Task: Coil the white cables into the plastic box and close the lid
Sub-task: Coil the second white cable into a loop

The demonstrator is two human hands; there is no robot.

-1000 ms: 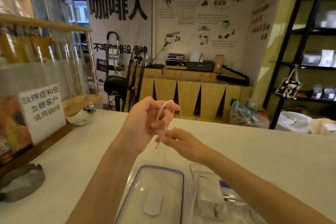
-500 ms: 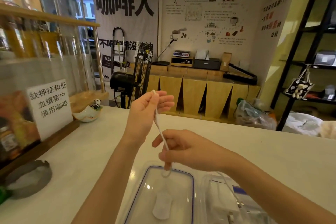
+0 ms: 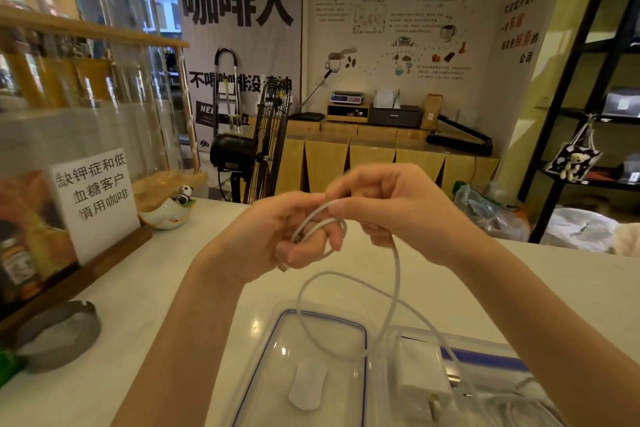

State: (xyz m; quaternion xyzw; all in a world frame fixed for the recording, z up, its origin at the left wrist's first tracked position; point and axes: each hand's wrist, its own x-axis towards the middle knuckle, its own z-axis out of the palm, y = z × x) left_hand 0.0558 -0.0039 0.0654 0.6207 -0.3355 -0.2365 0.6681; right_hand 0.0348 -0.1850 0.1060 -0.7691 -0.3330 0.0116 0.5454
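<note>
Cable [image 3: 396, 274] looped around left grip [image 3: 277, 236].

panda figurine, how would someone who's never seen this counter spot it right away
Start at the white counter and go to its far left corner, past the white paper sign with black characters. There a pale ceramic dish holds the panda figurine; it is the only black-and-white animal figure there.

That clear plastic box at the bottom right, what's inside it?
Inside the clear plastic box lie a white plug-in charger and some white cable. The right forearm and the picture's edge hide the rest.
</note>
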